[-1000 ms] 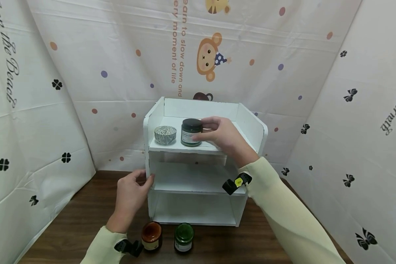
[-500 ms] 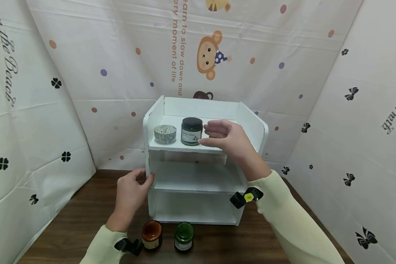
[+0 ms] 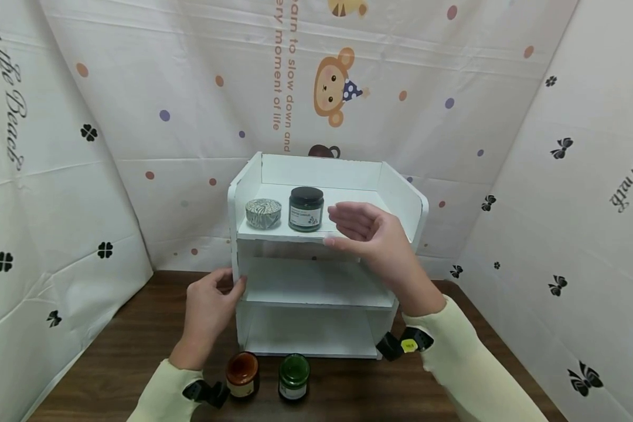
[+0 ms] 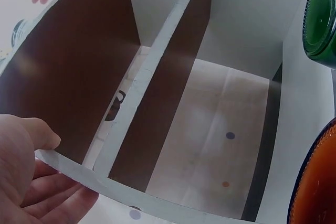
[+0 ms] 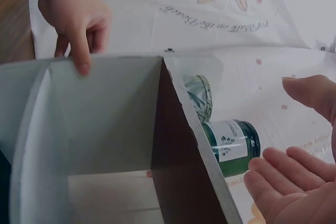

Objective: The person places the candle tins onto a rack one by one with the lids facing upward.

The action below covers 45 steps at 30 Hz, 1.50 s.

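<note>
A white shelf unit (image 3: 316, 305) stands on the table. My left hand (image 3: 209, 308) pinches its left side panel, thumb inside and fingers outside, as the left wrist view also shows. On the top board sits a dark green candle jar (image 3: 305, 215) with a black lid and a white label. Left of it lies a round patterned tin (image 3: 264, 213) in grey-green and white. My right hand (image 3: 382, 243) hovers just right of the jar, apart from it, fingers straight and thumb spread, holding nothing. In the right wrist view, its palm (image 5: 299, 203) faces the candle jar (image 5: 231, 148).
An amber glass jar (image 3: 242, 375) and a green glass jar (image 3: 294, 376) stand on the dark wooden table (image 3: 401, 390) in front of the unit, near the left wrist. Printed white cloth (image 3: 190, 117) hangs behind and at both sides.
My right hand has let go of the candle jar and drawn back to the right and down. The jar stays on the top board. The left hand keeps its hold.
</note>
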{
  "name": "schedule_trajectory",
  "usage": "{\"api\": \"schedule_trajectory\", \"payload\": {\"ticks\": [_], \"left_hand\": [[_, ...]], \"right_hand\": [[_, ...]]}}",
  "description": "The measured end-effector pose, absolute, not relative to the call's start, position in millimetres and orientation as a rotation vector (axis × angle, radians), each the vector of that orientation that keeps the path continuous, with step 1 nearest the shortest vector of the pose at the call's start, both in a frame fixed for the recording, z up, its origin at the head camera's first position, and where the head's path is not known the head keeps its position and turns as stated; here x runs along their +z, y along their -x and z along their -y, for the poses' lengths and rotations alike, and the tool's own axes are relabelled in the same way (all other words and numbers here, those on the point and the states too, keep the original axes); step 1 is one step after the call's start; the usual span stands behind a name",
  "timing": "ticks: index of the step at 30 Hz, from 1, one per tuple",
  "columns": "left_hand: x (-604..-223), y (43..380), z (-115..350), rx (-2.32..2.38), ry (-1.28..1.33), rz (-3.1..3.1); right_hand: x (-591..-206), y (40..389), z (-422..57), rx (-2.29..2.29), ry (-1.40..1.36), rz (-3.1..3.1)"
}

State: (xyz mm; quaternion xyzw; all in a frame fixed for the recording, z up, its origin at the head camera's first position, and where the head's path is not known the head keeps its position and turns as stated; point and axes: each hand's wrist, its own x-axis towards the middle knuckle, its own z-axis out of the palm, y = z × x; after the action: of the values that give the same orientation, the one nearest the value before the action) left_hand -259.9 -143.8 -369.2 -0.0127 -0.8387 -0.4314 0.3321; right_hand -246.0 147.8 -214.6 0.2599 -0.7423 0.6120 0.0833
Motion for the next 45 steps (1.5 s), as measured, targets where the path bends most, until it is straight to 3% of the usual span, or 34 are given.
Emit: {"api": "schedule_trajectory", "payload": {"ticks": [14, 37, 45], "left_hand": [[-368, 261, 142, -1.129, 0.022, 2.195], [-368, 260, 142, -1.122, 0.016, 2.202], [-368, 260, 143, -1.117, 0.012, 2.201]], "right_hand": [[-264, 226, -155, 1.943, -0.928, 2.157], [-326, 222, -159, 2.038, -0.816, 2.118], [-353, 224, -156, 2.044, -0.900, 2.057]]}}
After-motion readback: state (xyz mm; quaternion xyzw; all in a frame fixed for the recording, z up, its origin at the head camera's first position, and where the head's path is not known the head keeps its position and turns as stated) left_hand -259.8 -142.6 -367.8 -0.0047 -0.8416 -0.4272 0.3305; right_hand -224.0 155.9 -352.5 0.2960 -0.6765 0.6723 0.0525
